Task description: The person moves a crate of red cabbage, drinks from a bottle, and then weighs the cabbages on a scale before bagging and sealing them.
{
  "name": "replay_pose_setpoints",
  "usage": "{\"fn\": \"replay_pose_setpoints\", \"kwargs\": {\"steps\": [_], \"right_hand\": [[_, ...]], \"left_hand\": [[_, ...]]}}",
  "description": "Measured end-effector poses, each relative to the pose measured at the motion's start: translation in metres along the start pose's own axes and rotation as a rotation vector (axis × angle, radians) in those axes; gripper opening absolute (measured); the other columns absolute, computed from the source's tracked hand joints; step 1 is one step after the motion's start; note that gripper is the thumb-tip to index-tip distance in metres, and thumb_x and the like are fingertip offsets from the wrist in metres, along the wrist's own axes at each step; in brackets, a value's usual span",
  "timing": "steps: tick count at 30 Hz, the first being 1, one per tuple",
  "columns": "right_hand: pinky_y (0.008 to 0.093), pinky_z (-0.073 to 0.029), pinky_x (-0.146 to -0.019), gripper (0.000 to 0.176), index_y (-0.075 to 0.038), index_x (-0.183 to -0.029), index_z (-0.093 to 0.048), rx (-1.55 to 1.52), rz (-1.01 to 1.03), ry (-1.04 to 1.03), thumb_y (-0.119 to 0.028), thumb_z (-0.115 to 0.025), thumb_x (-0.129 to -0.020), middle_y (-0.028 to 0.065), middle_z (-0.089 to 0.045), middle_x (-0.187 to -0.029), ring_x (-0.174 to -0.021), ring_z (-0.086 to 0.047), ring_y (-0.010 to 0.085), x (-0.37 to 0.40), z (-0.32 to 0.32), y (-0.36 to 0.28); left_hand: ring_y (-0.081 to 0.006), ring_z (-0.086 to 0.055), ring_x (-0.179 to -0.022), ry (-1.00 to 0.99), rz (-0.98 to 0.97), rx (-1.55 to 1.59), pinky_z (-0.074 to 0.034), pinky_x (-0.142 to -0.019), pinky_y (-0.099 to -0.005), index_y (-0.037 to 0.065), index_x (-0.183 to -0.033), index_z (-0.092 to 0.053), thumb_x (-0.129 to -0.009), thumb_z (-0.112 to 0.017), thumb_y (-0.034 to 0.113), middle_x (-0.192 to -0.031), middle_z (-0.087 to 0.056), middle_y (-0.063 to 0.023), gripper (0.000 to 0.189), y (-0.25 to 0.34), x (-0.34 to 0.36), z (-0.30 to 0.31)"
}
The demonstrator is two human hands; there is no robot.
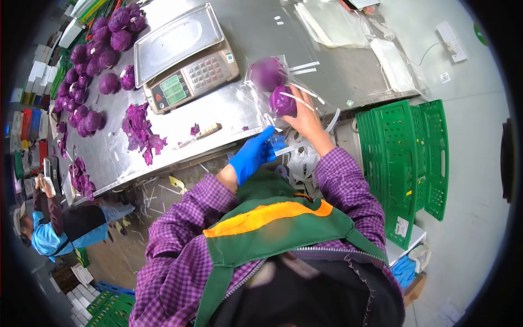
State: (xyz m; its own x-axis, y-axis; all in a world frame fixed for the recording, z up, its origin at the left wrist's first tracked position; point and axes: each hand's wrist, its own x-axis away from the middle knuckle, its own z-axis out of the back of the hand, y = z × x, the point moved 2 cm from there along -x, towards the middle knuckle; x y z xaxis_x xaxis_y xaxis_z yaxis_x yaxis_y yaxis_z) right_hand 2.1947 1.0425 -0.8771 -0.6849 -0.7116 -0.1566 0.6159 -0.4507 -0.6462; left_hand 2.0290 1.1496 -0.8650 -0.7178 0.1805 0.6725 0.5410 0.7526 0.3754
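My right hand (306,121), bare, has its fingers wrapped round a red cabbage (281,103) at the table's front edge. Clear plastic film and a narrow white strip show over this cabbage. My left hand (253,155) wears a blue glove and sits just below and left, with its fingers bent at the near edge of the clear plastic bag (262,113). The exact grip of those fingertips is hard to make out. A white strip (291,148) touches the gloved fingers. Just beyond, a second red cabbage (267,74) lies in clear plastic on the table.
A digital scale (188,68) stands left of centre on the metal table (256,32). A knife (201,133), trimmed leaves (143,131) and heaped cabbages (92,65) lie leftward. Plastic bags (332,24) lie at the back. Green crates (389,163) stand right; another person (65,229) works at left.
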Motion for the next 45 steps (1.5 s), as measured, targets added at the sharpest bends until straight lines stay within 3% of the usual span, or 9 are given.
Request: {"fn": "replay_pose_setpoints", "kwargs": {"steps": [5,10,25,29,30,33,35,40,45], "right_hand": [[0.0438,-0.041,-0.099,0.076,-0.011,-0.139,-0.034,0.169,-0.024,-0.079,-0.016,-0.073,-0.073,0.0263,-0.035,-0.138,-0.124,-0.042,0.0408,0.031,0.032,-0.001],[0.0361,-0.048,-0.071,0.021,-0.006,-0.095,-0.063,-0.139,-0.043,-0.155,-0.013,-0.068,-0.076,0.0076,-0.059,-0.087,-0.079,-0.06,0.0249,0.057,0.059,-0.045],[0.0439,-0.048,-0.062,0.013,-0.003,-0.082,-0.055,0.262,0.329,-0.718,-0.016,-0.054,-0.083,0.0136,-0.059,-0.08,-0.071,-0.06,0.0328,0.108,0.082,-0.047],[0.0452,-0.051,-0.064,0.018,-0.003,-0.087,-0.06,0.624,-0.108,-1.643,-0.016,-0.058,-0.075,0.0165,-0.061,-0.077,-0.069,-0.062,0.0347,0.201,0.14,0.023],[0.0452,-0.051,-0.064,0.018,-0.003,-0.087,-0.06,0.626,-0.11,-1.642,-0.016,-0.058,-0.075,0.0165,-0.061,-0.077,-0.069,-0.062,0.0347,0.193,0.148,0.029],[0.0434,-0.049,-0.083,0.038,-0.004,-0.109,-0.058,0.416,-0.117,-0.737,-0.01,-0.061,-0.072,0.0167,-0.062,-0.099,-0.099,-0.059,0.0343,0.123,0.159,0.044],[0.0412,-0.041,-0.097,0.039,-0.007,-0.115,-0.053,0.151,0.0,-0.199,-0.003,-0.059,-0.076,0.0161,-0.051,-0.123,-0.118,-0.047,0.034,0.067,0.155,0.008],[0.0419,-0.036,-0.101,0.027,-0.009,-0.106,-0.057,0.429,0.835,-0.351,-0.007,-0.06,-0.079,0.0094,-0.052,-0.124,-0.126,-0.042,0.0278,-0.013,0.1,-0.022],[0.04,-0.038,-0.098,0.01,-0.006,-0.093,-0.061,0.088,0.659,-0.477,-0.013,-0.058,-0.086,0.0076,-0.062,-0.107,-0.12,-0.047,0.0272,-0.009,0.087,-0.006]], "left_hand": [[-0.0096,-0.056,-0.07,0.138,-0.212,-0.158,-0.046,-0.067,-0.0238,0.006,-0.106,-0.066,-0.09,-0.058,0.023,-0.086,-0.066,-0.0004,0.025,-0.012,-0.011,0.018],[-0.0081,-0.054,-0.066,0.239,-0.263,-0.251,-0.045,-0.062,-0.022,0.006,-0.101,-0.068,-0.091,-0.055,0.023,-0.08,-0.065,0.0002,0.024,-0.011,-0.002,0.02],[-0.0072,-0.056,-0.064,0.264,-0.392,-0.537,-0.043,-0.057,-0.0209,0.006,-0.092,-0.07,-0.091,-0.056,0.021,-0.072,-0.063,-0.0004,0.021,0.001,0.01,0.009],[-0.0085,-0.058,-0.072,0.197,-0.29,-0.578,-0.047,-0.068,-0.0221,0.003,-0.107,-0.066,-0.088,-0.06,0.015,-0.08,-0.064,-0.0023,0.023,0.007,0.023,0.025],[-0.01,-0.059,-0.076,0.193,-0.4,-0.68,-0.049,-0.072,-0.0246,0.003,-0.116,-0.06,-0.085,-0.063,0.011,-0.088,-0.066,-0.0047,0.032,0.009,0.025,0.039],[-0.0192,-0.06,-0.094,0.367,-0.699,-1.052,-0.047,-0.089,-0.0333,0.005,-0.137,-0.041,-0.073,-0.071,0.003,-0.111,-0.061,-0.0107,0.07,0.021,0.032,0.039],[-0.028,-0.057,-0.105,0.584,-1.315,-1.695,-0.043,-0.097,-0.0401,0.01,-0.137,-0.041,-0.067,-0.074,0.005,-0.118,-0.057,-0.0153,0.078,0.041,0.042,-0.002],[-0.0253,-0.059,-0.105,-0.07,-1.298,-1.974,-0.043,-0.096,-0.0397,0.01,-0.112,-0.062,-0.084,-0.059,0.009,-0.115,-0.061,-0.0083,0.029,0.045,-0.006,0.031],[-0.0205,-0.064,-0.089,0.132,-1.186,-1.148,-0.049,-0.084,-0.0302,0.004,-0.104,-0.066,-0.095,-0.049,0.013,-0.098,-0.066,-0.0093,0.02,0.047,-0.004,0.047]]}}
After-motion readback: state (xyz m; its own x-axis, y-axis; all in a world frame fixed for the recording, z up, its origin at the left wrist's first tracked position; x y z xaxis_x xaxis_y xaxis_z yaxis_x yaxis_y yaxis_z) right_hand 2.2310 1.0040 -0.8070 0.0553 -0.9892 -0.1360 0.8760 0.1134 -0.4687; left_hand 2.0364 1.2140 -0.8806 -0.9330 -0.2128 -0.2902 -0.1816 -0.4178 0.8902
